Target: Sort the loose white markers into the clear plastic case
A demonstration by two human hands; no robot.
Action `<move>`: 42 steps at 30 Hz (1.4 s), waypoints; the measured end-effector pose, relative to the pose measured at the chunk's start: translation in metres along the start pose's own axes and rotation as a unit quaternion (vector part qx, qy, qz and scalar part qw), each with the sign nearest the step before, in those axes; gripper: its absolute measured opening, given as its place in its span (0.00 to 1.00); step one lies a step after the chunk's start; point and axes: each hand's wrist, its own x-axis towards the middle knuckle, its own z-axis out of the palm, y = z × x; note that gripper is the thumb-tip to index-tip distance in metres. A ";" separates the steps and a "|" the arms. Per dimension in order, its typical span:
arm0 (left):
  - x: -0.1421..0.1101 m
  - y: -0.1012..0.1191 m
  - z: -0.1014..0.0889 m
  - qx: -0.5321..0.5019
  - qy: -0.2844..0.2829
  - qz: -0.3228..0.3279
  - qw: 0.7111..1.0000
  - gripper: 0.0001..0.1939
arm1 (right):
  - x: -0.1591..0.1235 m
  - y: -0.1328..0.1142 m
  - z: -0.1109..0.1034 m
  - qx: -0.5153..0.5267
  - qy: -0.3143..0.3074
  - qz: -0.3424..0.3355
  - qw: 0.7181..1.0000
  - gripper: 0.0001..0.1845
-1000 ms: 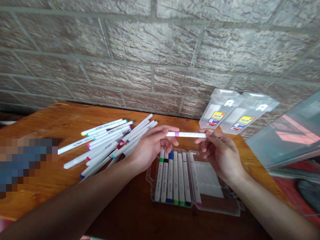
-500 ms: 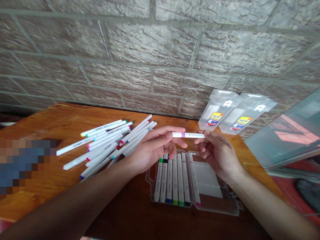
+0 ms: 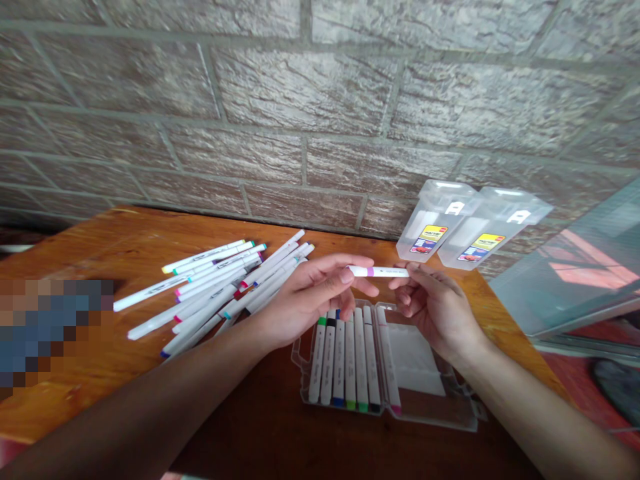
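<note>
A white marker with a purple band (image 3: 387,272) is held level between my two hands. The fingers of my left hand (image 3: 325,287) pinch its left end, and my right hand (image 3: 437,300) grips the right end with thumb and fingertips. Below them lies an opened clear plastic case (image 3: 430,417). Its left half holds a row of several white markers (image 3: 345,363) with coloured ends. One pink-ended marker (image 3: 389,360) rests in the right half, beside the hinge. To the left of my left hand is a loose pile of white markers (image 3: 215,283).
Two clear marker cases (image 3: 430,223) with yellow labels stand upright against the stone wall (image 3: 300,100) at the back right. The wooden table (image 3: 55,253) ends at the right near a glass panel (image 3: 575,267). A blurred-out patch (image 3: 50,327) covers the left side.
The purple-banded marker and the left fingertips have shifted very slightly. Both hands keep their hold on it, and the other markers and cases have stayed put.
</note>
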 end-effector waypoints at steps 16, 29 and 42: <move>0.006 -0.003 -0.004 0.069 0.136 -0.007 0.988 0.21 | -0.003 0.000 0.001 -0.034 0.012 -0.042 0.998 0.15; 0.001 -0.006 -0.005 0.199 0.069 0.007 0.977 0.21 | -0.004 0.000 0.001 -0.044 -0.001 -0.046 0.998 0.15; 0.001 -0.007 -0.004 0.186 0.038 0.009 0.982 0.24 | 0.000 0.002 -0.003 -0.019 -0.014 -0.019 1.000 0.16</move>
